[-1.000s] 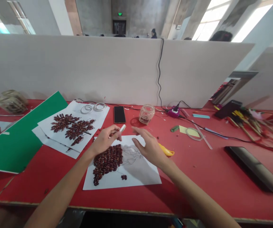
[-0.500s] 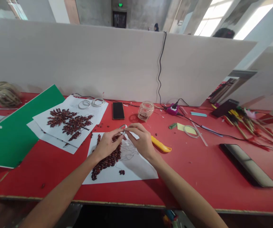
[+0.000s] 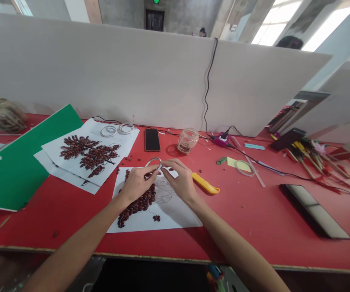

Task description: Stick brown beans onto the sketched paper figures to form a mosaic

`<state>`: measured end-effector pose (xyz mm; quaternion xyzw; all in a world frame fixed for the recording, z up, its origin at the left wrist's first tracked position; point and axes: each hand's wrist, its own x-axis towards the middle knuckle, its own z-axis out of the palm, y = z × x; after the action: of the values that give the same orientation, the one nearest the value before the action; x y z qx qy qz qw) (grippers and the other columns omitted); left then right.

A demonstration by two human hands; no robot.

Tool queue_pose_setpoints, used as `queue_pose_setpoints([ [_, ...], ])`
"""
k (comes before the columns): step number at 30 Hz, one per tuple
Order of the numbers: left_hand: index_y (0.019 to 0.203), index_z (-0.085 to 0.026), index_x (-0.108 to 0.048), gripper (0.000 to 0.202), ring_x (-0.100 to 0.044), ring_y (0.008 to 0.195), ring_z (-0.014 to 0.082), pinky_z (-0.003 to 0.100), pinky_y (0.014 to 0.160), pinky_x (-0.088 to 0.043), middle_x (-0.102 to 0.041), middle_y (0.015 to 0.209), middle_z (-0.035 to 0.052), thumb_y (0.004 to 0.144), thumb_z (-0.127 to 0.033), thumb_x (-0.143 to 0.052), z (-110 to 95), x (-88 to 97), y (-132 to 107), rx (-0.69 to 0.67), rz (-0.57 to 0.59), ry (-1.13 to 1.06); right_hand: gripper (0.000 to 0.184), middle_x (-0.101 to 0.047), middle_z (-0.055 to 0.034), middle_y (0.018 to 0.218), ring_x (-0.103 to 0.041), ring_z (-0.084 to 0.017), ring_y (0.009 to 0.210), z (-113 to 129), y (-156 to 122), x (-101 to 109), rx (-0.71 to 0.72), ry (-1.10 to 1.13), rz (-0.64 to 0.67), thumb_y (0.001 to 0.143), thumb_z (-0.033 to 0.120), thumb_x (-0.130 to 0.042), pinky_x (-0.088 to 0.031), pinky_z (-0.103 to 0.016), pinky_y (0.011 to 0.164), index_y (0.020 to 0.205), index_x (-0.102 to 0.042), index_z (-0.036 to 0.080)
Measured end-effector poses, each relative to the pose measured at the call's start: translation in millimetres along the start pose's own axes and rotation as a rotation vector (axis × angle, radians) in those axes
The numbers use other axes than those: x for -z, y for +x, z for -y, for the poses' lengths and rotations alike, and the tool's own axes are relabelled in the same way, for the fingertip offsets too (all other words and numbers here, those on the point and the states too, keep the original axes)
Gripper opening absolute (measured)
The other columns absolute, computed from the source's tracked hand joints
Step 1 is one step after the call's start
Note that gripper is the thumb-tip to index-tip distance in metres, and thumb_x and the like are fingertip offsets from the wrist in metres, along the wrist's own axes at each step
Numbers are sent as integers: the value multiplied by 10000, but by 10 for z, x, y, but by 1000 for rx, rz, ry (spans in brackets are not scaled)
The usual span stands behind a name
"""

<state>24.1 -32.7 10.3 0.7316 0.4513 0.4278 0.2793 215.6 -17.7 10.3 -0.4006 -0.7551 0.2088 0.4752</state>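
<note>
My left hand (image 3: 138, 182) and my right hand (image 3: 179, 181) meet above a white sheet (image 3: 175, 217) on the red table (image 3: 254, 219). Both pinch a thin tape ring (image 3: 153, 162), held upright between their fingertips. Under my left hand a patch of dark red beans (image 3: 136, 206) covers part of a line drawing on the sheet. Two loose beans (image 3: 156, 218) lie on the sheet near its front edge.
A yellow utility knife (image 3: 205, 183) lies right of my hand. Behind are a black phone (image 3: 152, 139), a small glass jar (image 3: 187, 140), two more tape rings (image 3: 117, 129), finished bean sheets (image 3: 86, 152) and a green board (image 3: 19, 162). Tools and cables crowd the right.
My right hand came in from open beside the sheet and closed on the ring my left hand holds. Both hands now hold it together; the view shifted slightly.
</note>
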Motion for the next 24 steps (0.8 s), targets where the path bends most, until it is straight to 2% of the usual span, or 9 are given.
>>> queue_pose_setpoints([
  [4,1211,-225,-772,286,-783,910,230,313,870,-598,-815,1073,56,1002,-312,-598,12,-4,1,-2,-6,42,175,-719,-58,1025,-681,-206,913,1,-5,-2,-10,-6,3,988,299,-624,-582,-355,798,1119,-737,267],
  [9,1203,-230,-772,286,-774,1006,251,332,912,-584,-802,1136,67,1005,-327,-590,10,8,9,34,22,69,96,-695,-50,995,-669,-199,928,-10,7,-4,-64,66,31,976,311,-626,-590,-349,812,1018,-677,243],
  [14,1132,-216,-775,264,-772,879,233,292,799,-579,-815,963,50,999,-374,-611,-5,27,25,106,38,53,160,-700,-54,1011,-676,-193,945,5,15,8,-186,300,46,942,382,-684,-589,-362,868,934,-642,227],
  [18,1054,-207,-788,261,-747,801,208,285,786,-567,-795,855,23,1009,-383,-600,-6,40,47,116,66,-50,293,-725,-48,910,-690,-189,838,1,10,47,-356,459,34,869,468,-768,-587,-338,779,875,-621,215],
  [21,1044,-204,-793,232,-749,927,225,303,866,-569,-809,974,38,989,-354,-626,16,30,55,102,47,-84,350,-717,-11,840,-680,-174,769,-19,6,71,-384,512,-10,850,455,-792,-570,-324,740,1047,-620,223],
  [24,1057,-199,-788,209,-746,985,232,313,889,-576,-806,1071,56,967,-319,-644,32,8,51,89,10,-92,436,-712,-5,882,-671,-169,781,-20,3,83,-347,468,24,886,419,-757,-557,-314,727,1250,-595,242],
])
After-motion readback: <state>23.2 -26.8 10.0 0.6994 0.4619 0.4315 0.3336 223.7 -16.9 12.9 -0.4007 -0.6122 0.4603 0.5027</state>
